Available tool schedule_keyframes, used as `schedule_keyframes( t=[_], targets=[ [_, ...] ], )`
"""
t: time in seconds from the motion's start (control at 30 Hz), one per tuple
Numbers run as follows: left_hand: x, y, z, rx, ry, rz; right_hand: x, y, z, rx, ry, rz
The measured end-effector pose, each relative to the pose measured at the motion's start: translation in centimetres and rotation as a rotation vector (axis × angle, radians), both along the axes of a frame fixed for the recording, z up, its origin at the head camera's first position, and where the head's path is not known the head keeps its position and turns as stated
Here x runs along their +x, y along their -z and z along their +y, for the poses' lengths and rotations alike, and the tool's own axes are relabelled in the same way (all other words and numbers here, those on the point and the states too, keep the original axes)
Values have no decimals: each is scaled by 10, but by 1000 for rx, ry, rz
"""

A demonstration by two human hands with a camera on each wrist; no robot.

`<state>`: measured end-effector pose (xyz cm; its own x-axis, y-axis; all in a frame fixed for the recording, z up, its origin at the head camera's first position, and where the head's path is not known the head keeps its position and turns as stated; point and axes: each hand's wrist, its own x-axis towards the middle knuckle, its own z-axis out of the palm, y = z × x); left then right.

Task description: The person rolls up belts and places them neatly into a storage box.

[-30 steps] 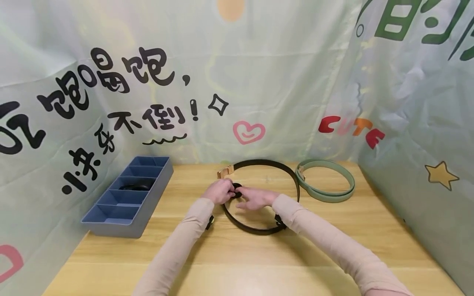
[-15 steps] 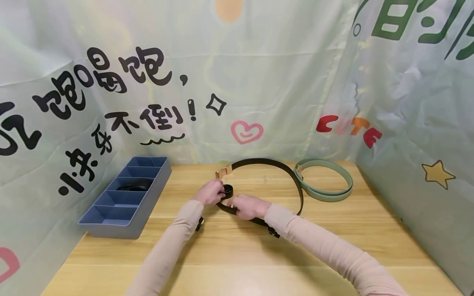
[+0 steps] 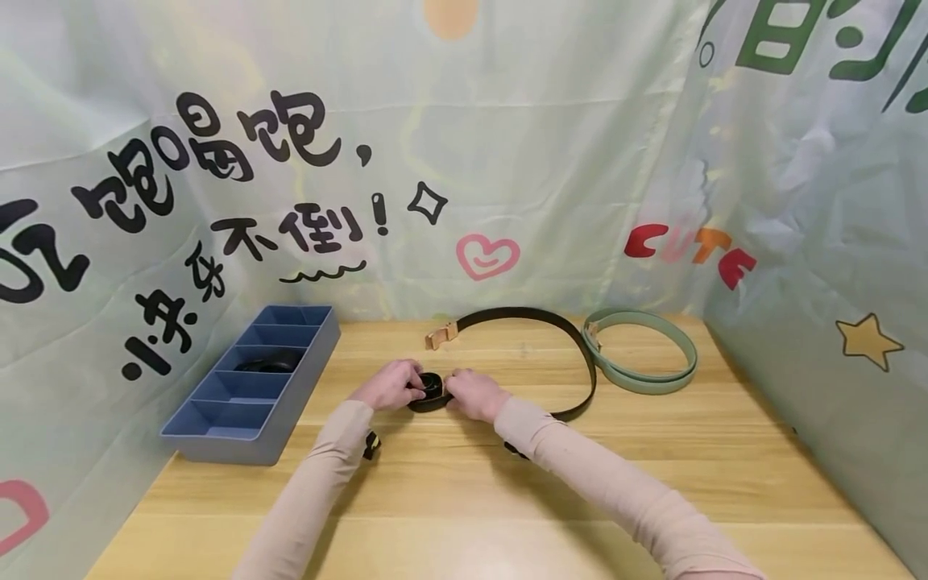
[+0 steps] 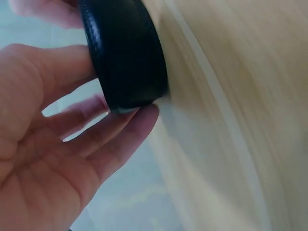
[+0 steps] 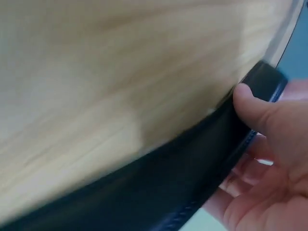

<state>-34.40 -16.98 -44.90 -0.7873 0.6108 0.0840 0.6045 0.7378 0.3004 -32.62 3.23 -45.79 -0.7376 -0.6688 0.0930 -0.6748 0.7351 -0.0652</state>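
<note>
A black leather belt (image 3: 540, 314) with a gold buckle (image 3: 440, 335) stands on edge on the wooden table, its far part curving in a wide arc. The other end is wound into a small coil (image 3: 432, 385). My left hand (image 3: 391, 385) grips the coil from the left; in the left wrist view thumb and fingers hold the rolled black belt (image 4: 126, 57). Just right of the coil, my right hand (image 3: 474, 393) pinches the strap. In the right wrist view the thumb presses the inner face of the belt (image 5: 144, 187), with fingers behind it.
A coiled green belt (image 3: 645, 385) stands at the back right, close beside the black one. At the left is a blue-grey compartment box (image 3: 290, 403), with a rolled black item (image 3: 271, 362) in a middle compartment. Printed cloth (image 3: 551, 185) walls in the table.
Both hands have moved left and slightly toward the person with the coil. The right hand let go near the coil, slid along the strap and now pinches it beside the coil.
</note>
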Motion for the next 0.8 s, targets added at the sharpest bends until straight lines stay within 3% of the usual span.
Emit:
schedule_keyframes(
  t=[0.17, 0.3, 0.4, 0.53, 0.7, 0.8],
  targets=[
    [6, -4, -5, -1, 2, -74, -9, 3, 1, -33, -59, 20],
    [12, -8, 0, -22, -35, -118, -13, 3, 0, -36, -53, 46],
    [16, -8, 5, -7, -116, -164, -13, 3, -1, -28, -41, 64],
    [18, -6, 11, -8, -203, -173, -14, 2, -2, 8, -35, 78],
    [14, -1, 18, -36, -146, -109, -16, 3, 1, 44, -56, 88],
    [11, 0, 21, -22, -116, -108, -17, 4, 4, 23, -94, 96]
  ],
)
